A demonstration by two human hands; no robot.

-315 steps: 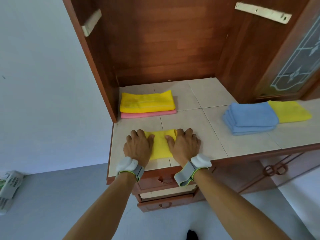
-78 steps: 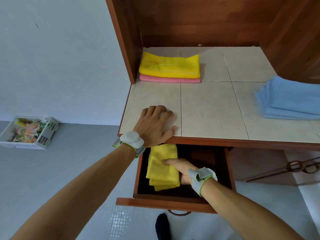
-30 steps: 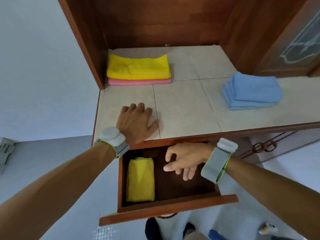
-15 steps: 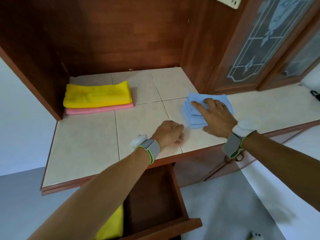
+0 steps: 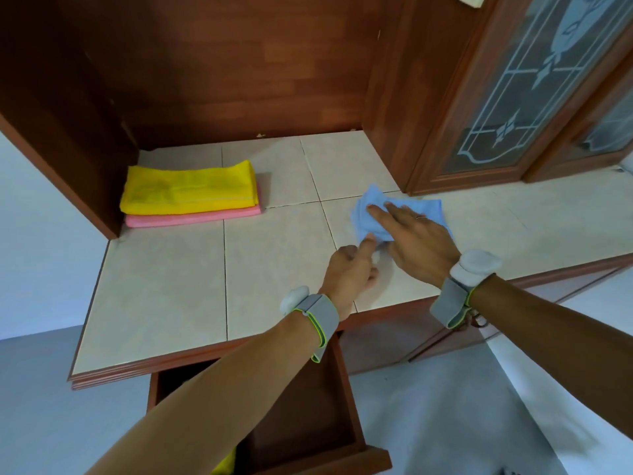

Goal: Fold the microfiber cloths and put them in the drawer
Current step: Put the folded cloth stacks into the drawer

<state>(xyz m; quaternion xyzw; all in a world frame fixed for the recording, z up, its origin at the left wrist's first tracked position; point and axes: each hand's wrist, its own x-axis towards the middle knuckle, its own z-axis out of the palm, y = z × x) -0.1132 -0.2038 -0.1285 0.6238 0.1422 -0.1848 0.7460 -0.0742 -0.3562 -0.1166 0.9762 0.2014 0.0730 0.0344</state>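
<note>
Left hand point(image 5: 349, 272) now touches the blue cloth point(image 5: 364, 214).

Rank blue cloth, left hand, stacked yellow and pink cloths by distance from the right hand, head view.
1. blue cloth: under the right hand.
2. left hand: just beside.
3. yellow cloth and pink cloth: far left, stacked; a tie.

no readable text, no labels, no brand marks, no numbers on anything in view
</note>
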